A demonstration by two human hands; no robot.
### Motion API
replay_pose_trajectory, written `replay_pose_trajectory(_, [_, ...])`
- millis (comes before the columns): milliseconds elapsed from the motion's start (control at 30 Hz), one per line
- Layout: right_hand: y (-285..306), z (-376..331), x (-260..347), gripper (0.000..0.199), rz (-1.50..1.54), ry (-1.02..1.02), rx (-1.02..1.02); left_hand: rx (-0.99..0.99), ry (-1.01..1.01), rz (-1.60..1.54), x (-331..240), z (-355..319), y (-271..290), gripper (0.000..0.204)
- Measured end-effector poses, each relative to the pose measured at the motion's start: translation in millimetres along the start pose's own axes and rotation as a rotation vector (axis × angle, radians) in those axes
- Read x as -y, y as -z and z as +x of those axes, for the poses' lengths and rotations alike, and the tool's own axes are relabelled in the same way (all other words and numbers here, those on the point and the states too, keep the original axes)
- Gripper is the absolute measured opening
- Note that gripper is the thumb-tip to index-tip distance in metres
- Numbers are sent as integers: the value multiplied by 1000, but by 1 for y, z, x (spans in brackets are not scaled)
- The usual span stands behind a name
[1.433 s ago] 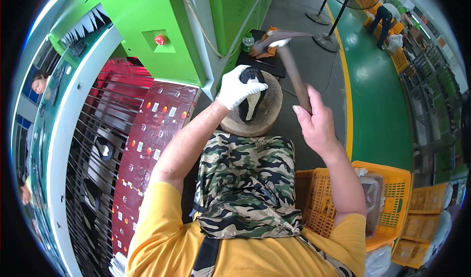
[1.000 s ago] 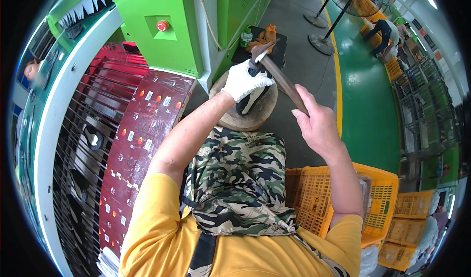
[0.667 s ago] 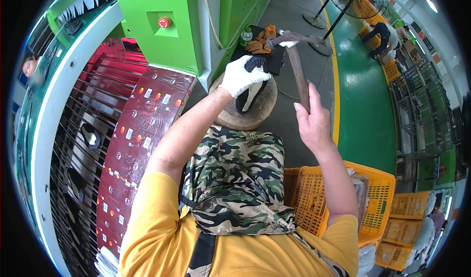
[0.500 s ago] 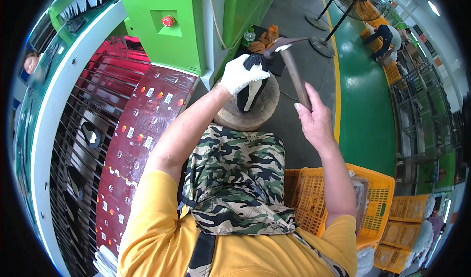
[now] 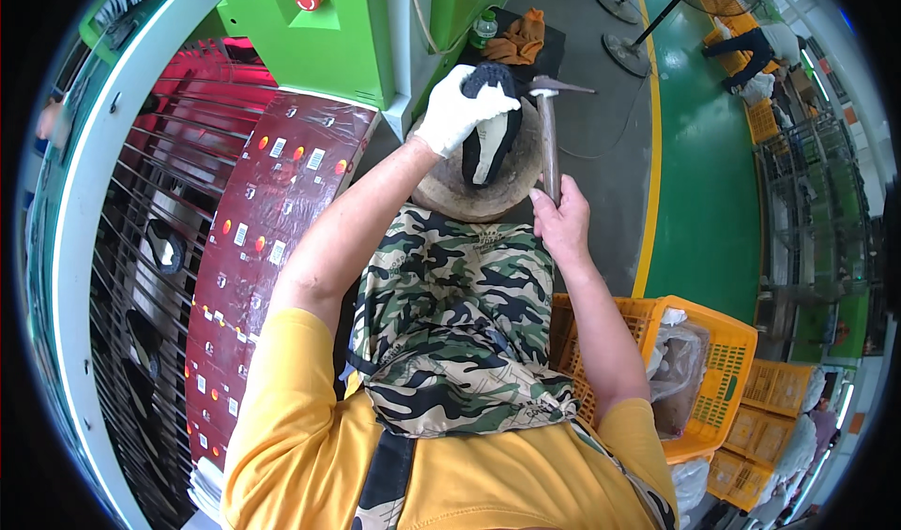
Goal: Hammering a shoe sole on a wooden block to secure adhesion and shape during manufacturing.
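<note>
A white glove covers my left hand [image 5: 456, 117], whose fingers are wrapped round the heel end of a black shoe upper [image 5: 485, 150]. The shoe upper is bottom up, showing a pale insole strip, and rests over a round wooden block [image 5: 441, 188]. To its right, my bare right hand [image 5: 563, 219] grips a hammer [image 5: 550, 145] by the lower end of its wooden handle. The hammer stands upright in view, its long narrow head pointing right, apart from the shoe upper. My palm and fingers hide part of the shoe upper's far end.
A green machine [image 5: 357, 42] with a red button stands ahead left, beside a rack of metal bars [image 5: 155, 192] holding black shoe uppers. A maroon printed panel [image 5: 282, 192] runs along it. A yellow crate [image 5: 741, 371] sits at my right; fans and a stooping person are farther off.
The hammer has swung down and left, from tilted over the shoe upper to upright beside it. My right hand came lower and nearer; my left hand still holds the shoe upper.
</note>
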State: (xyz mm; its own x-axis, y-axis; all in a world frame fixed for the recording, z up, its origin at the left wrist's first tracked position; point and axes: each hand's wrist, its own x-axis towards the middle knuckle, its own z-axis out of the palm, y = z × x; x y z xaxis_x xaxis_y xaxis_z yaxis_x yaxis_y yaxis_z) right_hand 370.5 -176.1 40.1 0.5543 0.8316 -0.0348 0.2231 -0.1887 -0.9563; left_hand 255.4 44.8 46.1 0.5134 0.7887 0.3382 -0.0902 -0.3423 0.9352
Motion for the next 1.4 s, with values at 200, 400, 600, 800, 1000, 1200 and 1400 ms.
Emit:
replay_pose_trajectory(200, [-32,58,-31,23,128,219,-116,38,86,-304,13,-4,-4,55])
replay_pose_trajectory(400, [-72,78,-45,25,594,170,-2,100,48,-735,29,-9,4,81])
replay_pose_trajectory(600, [-63,96,-31,19,791,53,-57,320,64,-477,5,-13,8,115])
replay_pose_trajectory(800, [-67,73,-34,32,627,-154,-86,384,329,-356,66,-17,-4,105])
replay_pose_trajectory(1000, [-45,-8,-48,25,582,-322,12,244,449,-247,28,-109,-10,82])
replay_pose_trajectory(1200, [-16,-56,-53,9,358,-501,133,126,1016,-711,20,-214,-2,54])
replay_pose_trajectory(1400, [34,-24,15,31,114,-169,201,87,1012,-913,41,-263,7,56])
